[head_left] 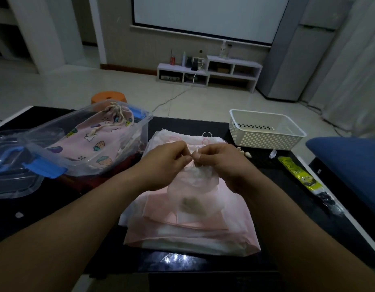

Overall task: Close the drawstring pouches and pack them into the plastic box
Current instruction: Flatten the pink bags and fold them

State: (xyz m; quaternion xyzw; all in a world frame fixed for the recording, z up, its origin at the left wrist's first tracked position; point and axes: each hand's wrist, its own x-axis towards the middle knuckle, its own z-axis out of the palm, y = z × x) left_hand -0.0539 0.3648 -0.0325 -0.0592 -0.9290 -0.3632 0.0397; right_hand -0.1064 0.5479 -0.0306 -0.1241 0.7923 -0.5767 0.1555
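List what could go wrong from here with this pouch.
The sheer pouch hangs only from the left hand and right hand pinching its mouth; a slip could spill its contents onto the pouch stack. The printed pouch already fills much of the plastic box, so room may run short.

Plastic box [93,142] stands left on the table [287,186], pouch stack [192,224] centre, basket [264,129] right rear.
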